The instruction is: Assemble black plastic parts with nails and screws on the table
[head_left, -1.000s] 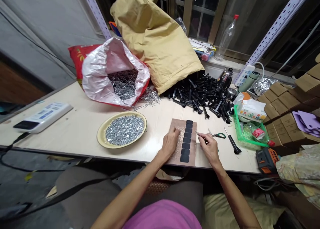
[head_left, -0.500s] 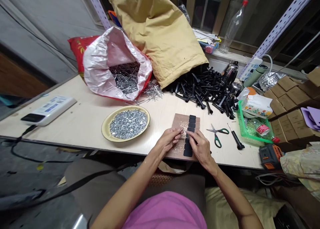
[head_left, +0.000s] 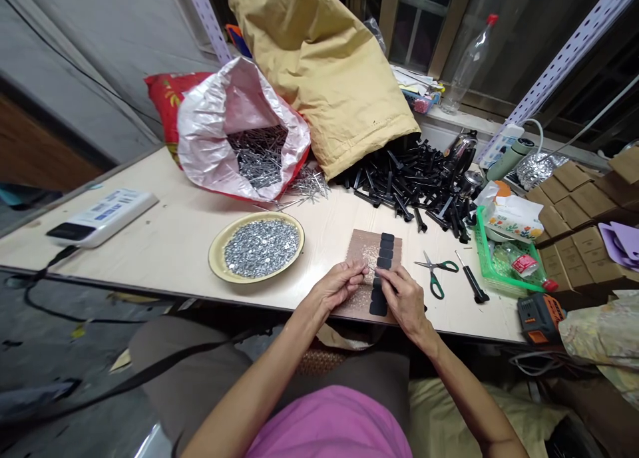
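Over a brown mat (head_left: 358,246), my left hand (head_left: 342,286) is closed in a pinch; whatever sits in its fingertips is too small to name. My right hand (head_left: 404,299) pinches a thin pin-like piece (head_left: 371,267), its tip meeting the left fingertips. Beneath the hands, a column of black rounded pads (head_left: 386,245) runs along the mat, partly covered by my right hand. Tiny pale bits (head_left: 369,253) lie scattered on the mat's left part. A shallow yellow dish (head_left: 215,263) full of small metal washers (head_left: 261,247) stands left of my hands.
Behind are an open red bag (head_left: 200,128) of metal pins (head_left: 257,158) and a brown sack (head_left: 324,78) beside heaped black plastic parts (head_left: 409,178). To the right lie scissors (head_left: 435,266), a black-handled tool (head_left: 472,278), a green basket (head_left: 482,241) and cardboard boxes (head_left: 574,261).
The view has shifted slightly, so the table's things appear a little lower and further right. Both hands keep their pinch over the mat, with fingertips close together.
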### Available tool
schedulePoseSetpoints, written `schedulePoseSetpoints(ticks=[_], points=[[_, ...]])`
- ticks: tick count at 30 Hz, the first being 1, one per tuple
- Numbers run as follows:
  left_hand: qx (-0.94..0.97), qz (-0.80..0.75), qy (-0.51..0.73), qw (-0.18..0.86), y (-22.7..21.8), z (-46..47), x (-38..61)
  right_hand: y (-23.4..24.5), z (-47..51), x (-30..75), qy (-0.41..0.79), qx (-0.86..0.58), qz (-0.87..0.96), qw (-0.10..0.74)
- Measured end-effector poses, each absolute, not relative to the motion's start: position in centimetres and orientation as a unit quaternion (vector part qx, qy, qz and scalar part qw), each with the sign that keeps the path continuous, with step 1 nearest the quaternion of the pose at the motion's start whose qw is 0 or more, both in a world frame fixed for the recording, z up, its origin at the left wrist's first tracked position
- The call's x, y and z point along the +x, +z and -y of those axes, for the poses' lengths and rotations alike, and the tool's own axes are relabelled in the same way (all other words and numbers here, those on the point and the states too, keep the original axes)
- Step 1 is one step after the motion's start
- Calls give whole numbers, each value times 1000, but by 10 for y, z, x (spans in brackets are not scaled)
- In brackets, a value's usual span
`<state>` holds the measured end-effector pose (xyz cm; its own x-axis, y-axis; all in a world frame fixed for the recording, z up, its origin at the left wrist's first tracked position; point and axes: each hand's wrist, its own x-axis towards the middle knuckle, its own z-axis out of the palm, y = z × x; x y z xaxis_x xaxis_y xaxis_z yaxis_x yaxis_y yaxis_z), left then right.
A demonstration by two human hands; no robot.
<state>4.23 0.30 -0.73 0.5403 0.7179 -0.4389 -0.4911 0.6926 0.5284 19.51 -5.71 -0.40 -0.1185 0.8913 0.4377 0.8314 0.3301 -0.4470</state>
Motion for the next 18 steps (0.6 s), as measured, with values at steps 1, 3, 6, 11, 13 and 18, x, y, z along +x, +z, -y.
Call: schedulePoseSetpoints(ticks=[1, 3, 6, 11, 13, 18], points=[[176, -326, 352, 859, -7, -3, 42, -4, 57, 195, 43, -578, 747, 327], [180, -327, 351, 859, -7, -2, 41, -4, 58, 195, 38, -581, 747, 321], [182, -326, 354, 857, -7, -2, 40, -4, 59, 196, 32, -584, 752, 305], [182, -332, 355, 855, -11, 1, 41, -7, 60, 198, 36, -577, 762, 290], [184, -340, 362, 848, -14, 4, 44, -8, 61, 199, 35, -575, 767, 283], [152, -361, 396, 831, -15, 11, 53, -13, 63, 197, 35, -586, 756, 290]])
